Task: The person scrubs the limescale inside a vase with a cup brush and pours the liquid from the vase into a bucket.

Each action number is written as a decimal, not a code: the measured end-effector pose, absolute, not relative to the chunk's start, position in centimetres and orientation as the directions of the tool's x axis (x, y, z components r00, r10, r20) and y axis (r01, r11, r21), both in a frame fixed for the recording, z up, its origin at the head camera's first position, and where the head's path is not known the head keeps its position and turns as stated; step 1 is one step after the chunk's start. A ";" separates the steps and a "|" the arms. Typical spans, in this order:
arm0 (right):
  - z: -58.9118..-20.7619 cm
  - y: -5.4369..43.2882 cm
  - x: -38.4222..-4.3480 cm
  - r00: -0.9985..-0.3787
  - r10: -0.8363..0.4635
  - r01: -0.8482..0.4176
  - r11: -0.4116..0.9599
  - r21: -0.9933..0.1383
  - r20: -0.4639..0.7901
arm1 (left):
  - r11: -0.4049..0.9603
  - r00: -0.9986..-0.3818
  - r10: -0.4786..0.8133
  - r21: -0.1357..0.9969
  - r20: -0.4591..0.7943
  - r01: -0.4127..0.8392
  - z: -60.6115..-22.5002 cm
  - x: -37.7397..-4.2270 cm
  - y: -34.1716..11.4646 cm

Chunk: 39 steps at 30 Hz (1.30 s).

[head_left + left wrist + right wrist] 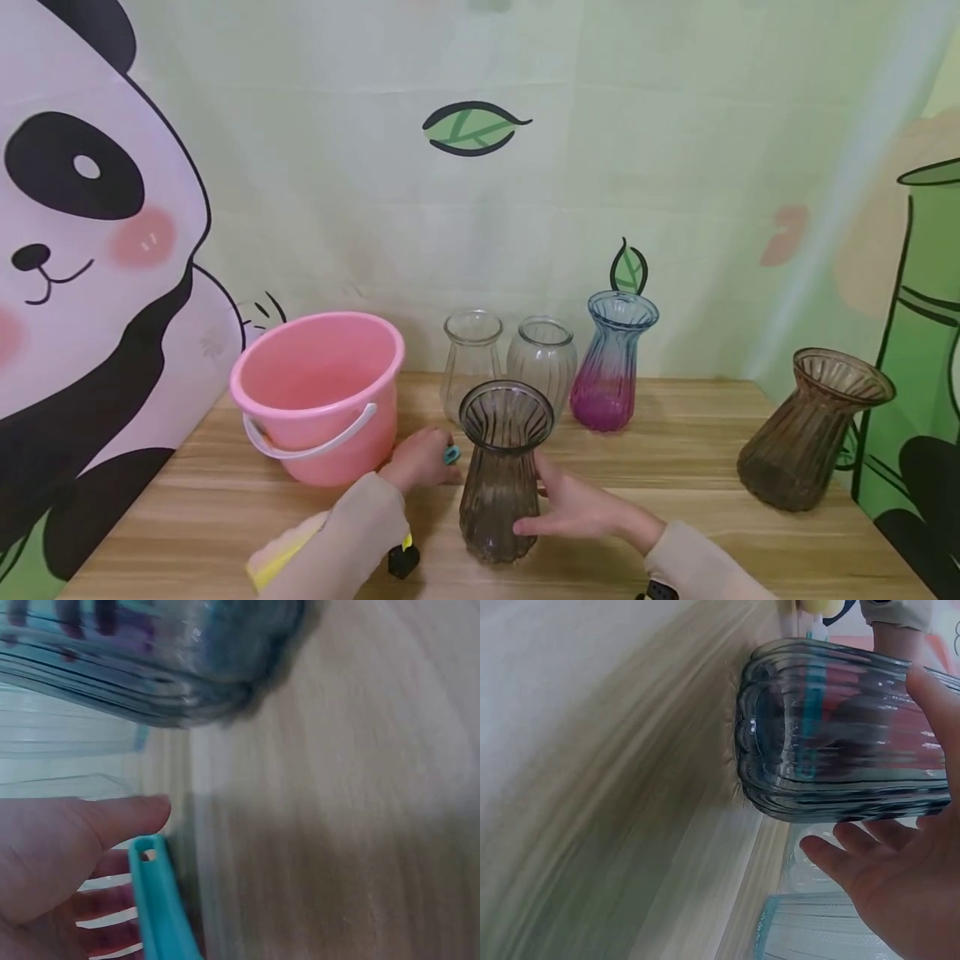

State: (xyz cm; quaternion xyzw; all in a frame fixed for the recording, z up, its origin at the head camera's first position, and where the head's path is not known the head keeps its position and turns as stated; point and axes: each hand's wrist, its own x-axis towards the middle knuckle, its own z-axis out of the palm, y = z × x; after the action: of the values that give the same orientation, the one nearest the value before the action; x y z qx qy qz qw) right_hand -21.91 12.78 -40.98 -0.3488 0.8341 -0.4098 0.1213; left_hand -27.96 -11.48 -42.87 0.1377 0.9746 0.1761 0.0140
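Turquoise handle (160,900), only partly visible

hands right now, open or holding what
Left hand: holding the teal handle.
Right hand: around the nearest smoky vase; whether it grips cannot be told.

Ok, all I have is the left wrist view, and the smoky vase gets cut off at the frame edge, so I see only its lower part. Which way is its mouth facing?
Observer: Up. In the head view the smoky vase shows whole, standing upright with its mouth at the top.
Operator: Good. And what am I missing to the left of the left hand?
Observer: A pink bucket; the head view shows it on the table, just to the left of the left hand.
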 end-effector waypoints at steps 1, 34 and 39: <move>-41.0 12.7 -22.0 -0.723 -0.686 -0.478 0.417 -0.773 0.077 | 0.908 -0.964 0.266 0.329 0.026 0.259 -43.1 -28.2 -11.4; -41.7 12.7 -22.8 -0.732 -0.680 -0.390 0.383 -0.837 0.030 | 0.379 -0.968 0.228 0.907 0.102 0.185 -29.9 -25.4 -13.6; -42.0 12.7 -22.8 -0.743 -0.670 -0.383 0.404 -0.831 0.017 | 0.070 -0.982 0.142 0.988 0.126 0.137 -27.5 -24.1 -15.5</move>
State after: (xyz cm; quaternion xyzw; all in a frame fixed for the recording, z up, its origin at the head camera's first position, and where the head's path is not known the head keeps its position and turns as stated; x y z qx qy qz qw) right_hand -22.77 12.66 -41.96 -0.3202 0.8220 -0.4423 0.1618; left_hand -24.06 -15.51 -27.51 0.0951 0.7314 0.6753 0.0017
